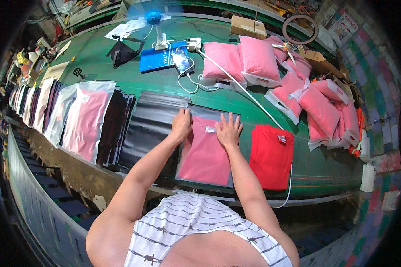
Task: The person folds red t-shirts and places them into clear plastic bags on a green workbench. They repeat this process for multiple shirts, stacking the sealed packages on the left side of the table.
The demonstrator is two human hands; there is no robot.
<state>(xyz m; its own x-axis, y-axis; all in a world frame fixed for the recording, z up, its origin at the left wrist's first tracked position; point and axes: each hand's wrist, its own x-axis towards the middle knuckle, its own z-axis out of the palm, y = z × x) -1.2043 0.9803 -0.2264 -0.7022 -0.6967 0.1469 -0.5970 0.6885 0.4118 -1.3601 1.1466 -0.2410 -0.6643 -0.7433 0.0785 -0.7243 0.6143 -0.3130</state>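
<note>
Green counter (120, 58) crowded with packed garments. Directly under both hands lies a folded pink shirt in a clear bag (205, 155), long axis running near to far. Left hand (181, 124) and right hand (228, 130) press flat, fingers spread, on its far end, equally close.

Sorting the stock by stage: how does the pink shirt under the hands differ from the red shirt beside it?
The pink shirt lies inside a clear bag, with the left hand and right hand pressing on it; the red shirt lies bare and untouched. The pink one is paler. Both lie folded flat, neck label up, on the green table.
</note>
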